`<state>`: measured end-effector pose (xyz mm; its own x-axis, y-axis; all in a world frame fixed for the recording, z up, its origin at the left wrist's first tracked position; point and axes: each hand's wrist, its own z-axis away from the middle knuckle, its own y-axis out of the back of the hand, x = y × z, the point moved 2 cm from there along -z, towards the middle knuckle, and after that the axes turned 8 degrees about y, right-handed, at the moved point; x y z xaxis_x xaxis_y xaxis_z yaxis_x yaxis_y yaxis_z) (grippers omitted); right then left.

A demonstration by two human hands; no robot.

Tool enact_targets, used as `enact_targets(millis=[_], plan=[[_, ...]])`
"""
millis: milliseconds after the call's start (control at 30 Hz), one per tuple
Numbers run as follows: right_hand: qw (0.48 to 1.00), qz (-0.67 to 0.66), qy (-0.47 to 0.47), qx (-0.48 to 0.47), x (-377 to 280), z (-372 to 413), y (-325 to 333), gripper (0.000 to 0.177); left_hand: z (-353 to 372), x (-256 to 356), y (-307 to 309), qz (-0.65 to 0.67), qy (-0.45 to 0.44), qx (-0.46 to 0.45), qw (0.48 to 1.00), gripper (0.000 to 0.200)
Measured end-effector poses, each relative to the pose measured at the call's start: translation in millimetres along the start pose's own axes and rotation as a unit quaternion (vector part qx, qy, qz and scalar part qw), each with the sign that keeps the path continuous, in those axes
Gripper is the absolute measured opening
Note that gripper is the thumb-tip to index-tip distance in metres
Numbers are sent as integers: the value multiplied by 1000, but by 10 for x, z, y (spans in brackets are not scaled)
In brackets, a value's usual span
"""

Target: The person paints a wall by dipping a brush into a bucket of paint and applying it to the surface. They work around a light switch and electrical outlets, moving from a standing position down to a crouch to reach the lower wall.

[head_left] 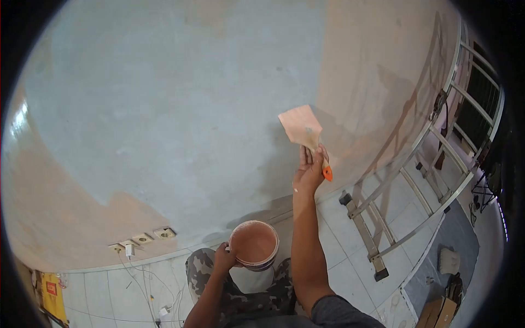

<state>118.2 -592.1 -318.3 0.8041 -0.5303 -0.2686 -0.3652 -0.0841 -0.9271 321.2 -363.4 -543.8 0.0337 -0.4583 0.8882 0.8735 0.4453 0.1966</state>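
Observation:
My right hand is wrapped round the wooden handle of a wide paintbrush, its bristles coated in peach paint and its handle tip orange. The bristle end points up and left, close to the wall, which shows a large pale grey-blue area with peach areas at its sides. Low in front of my lap, my left hand grips the rim of a paint bucket from the left. Peach paint fills the inside of the bucket, and smears of it mark the rim.
An aluminium ladder stands to the right, its feet on white floor tiles. Wall sockets with a white plug and trailing cables are at lower left. A yellow item sits in the left corner, a cardboard box at lower right.

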Motion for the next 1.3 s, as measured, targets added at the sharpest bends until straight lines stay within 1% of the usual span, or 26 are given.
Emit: enact_targets(millis=[33, 100, 233, 300, 333, 400, 433, 467, 533, 567, 633, 667, 733, 767, 800, 833, 900, 933, 1000, 1067, 1133, 1200, 1300], plan=[[1000, 3, 0, 7, 51, -16, 42, 31, 4, -37, -1, -5, 5, -2, 1000, 37], [998, 50, -10, 39, 168, 3, 234, 29, 74, -74, -10, 49, 42, -12, 998, 37], [992, 102, -25, 76, 170, 349, 860, 30, 65, -150, -29, 17, 53, -10, 998, 37], [977, 173, -15, 125, 115, 516, 1147, 28, 53, -171, -14, 12, 50, -7, 999, 36], [976, 177, -14, 130, 100, 541, 1230, 28, -204, -515, 30, -39, 2, 9, 999, 36], [958, 250, 18, 137, 28, 543, 1328, 26, -199, -511, 25, -41, 3, 11, 999, 37], [958, 253, 17, 137, 18, 499, 1333, 26, -192, -481, 17, -39, 2, 16, 999, 37], [952, 285, 16, 113, 35, 383, 1276, 24, -111, -325, 0, -37, 5, 16, 999, 37], [930, 362, 22, 59, 92, 160, 1110, 19, 79, -101, -33, 36, 55, -29, 997, 38], [914, 404, 32, 27, 120, 12, 947, 16, 68, -103, -50, 37, 61, -30, 997, 38], [904, 422, 72, -7, 7, -187, 467, 17, 49, -121, -39, 32, 43, -24, 998, 39], [941, 323, 102, -14, -86, -262, 149, 18, 68, -64, -41, 31, 50, -24, 998, 39], [948, 279, 139, -59, -329, -478, -368, 16, 172, 70, -52, -15, 39, -25, 999, 38], [959, 242, 125, -76, -454, -555, -624, 17, 167, 59, -58, -18, 51, -26, 998, 38], [969, 202, 112, -92, -519, -607, -750, 19, 157, 44, -61, -8, 56, -27, 998, 37], [968, 208, 108, -87, -520, -640, -729, 19, 138, 21, -67, 2, 56, -28, 998, 37], [976, 138, 95, -140, -514, -677, -688, 24, 103, -63, -63, 6, 56, -32, 998, 37], [976, 140, 95, -138, -457, -662, -527, 24, 84, -95, -64, 2, 58, -31, 998, 37], [992, 103, 46, -58, -165, -557, 156, 21, 65, -107, -53, -5, 60, -29, 998, 38], [987, 155, 38, 14, 54, -235, 777, 20, 66, -101, -56, -1, 53, -30, 998, 39], [980, 192, 18, 39, 196, 94, 1493, 20, 117, -89, -44, 2, 67, -31, 997, 39], [958, 255, -47, 123, 301, 372, 2093, 20, 101, -89, -65, 7, 77, -35, 996, 39], [951, 257, -48, 165, 299, 560, 2228, 20, 79, -53, -77, -14, 69, -40, 997, 38]])
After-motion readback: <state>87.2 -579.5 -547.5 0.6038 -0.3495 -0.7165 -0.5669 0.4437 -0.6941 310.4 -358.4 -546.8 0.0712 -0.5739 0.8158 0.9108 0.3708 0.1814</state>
